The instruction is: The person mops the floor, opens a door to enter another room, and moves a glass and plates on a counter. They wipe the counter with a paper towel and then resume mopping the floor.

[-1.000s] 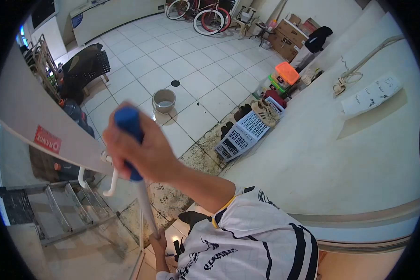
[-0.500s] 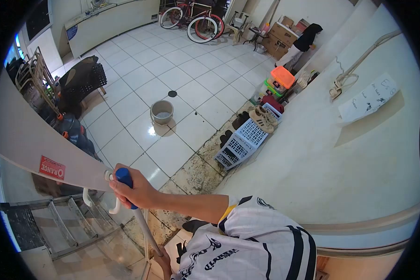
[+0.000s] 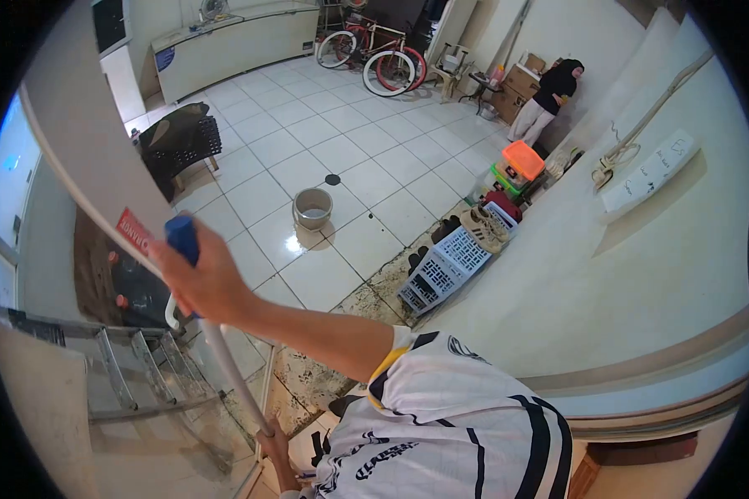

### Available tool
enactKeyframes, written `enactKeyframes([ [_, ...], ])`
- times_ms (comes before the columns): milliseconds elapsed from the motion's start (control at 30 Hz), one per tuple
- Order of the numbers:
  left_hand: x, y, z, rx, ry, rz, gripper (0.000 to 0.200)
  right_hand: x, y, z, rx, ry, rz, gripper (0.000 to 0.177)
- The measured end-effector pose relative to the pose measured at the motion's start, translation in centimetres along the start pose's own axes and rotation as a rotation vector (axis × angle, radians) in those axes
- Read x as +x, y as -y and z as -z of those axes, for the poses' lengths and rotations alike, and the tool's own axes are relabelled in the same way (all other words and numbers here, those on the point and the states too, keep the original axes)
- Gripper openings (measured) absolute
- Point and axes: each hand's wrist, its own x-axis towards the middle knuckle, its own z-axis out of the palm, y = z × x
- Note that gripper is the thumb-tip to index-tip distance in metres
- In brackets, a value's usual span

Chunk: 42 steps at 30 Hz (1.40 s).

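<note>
My right hand (image 3: 200,270) is wrapped round the blue end grip (image 3: 182,239) of a long grey pole (image 3: 231,366). Lower down, my left hand (image 3: 275,447) grips the same pole close to my body. What sits at the pole's lower end is out of sight. Just beyond my right hand stands a pale door panel (image 3: 100,108) with a red sticker (image 3: 131,229), which the hand partly covers. A white curved handle (image 3: 171,313) shows below that hand.
A grey bucket (image 3: 313,209) stands on the white tiled floor. Along the right wall are a blue crate (image 3: 446,266) with shoes and boxes with an orange lid (image 3: 523,159). A metal ladder (image 3: 148,366) lies left. Another person (image 3: 549,98) stands at the back right near bicycles (image 3: 374,58).
My right hand has moved left and slightly up with the pole's top. The door panel now appears at a steeper angle. The person at the back has straightened up.
</note>
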Motion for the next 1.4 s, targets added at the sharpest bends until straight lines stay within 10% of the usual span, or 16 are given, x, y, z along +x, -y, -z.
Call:
enactKeyframes([
  [267, -8.7, 9.6, 4.4, 0.011, -0.174, 0.064, 0.04, -9.9, -1.6, -5.6, 0.193, 0.155, -0.147, 0.016],
  [433, -12.1, 12.8, 6.8, 0.115, -0.325, 0.119, 0.041, -10.8, 0.6, -3.5, -0.67, 0.881, 0.181, 0.049],
  [567, -14.0, 13.0, 8.3, 0.15, -0.471, 0.159, 0.041, -13.9, -1.9, -9.7, -0.488, 1.552, 0.529, 0.044],
  [1100, -25.0, 18.6, 16.1, 0.201, -0.969, 0.305, 0.04, -29.9, 1.4, -14.3, -0.567, 1.407, 0.352, 0.032],
  [1400, -27.1, 23.0, 20.1, 0.206, -1.121, 0.257, 0.04, -31.4, -0.4, -15.0, -0.181, 0.944, 0.238, 0.091],
])
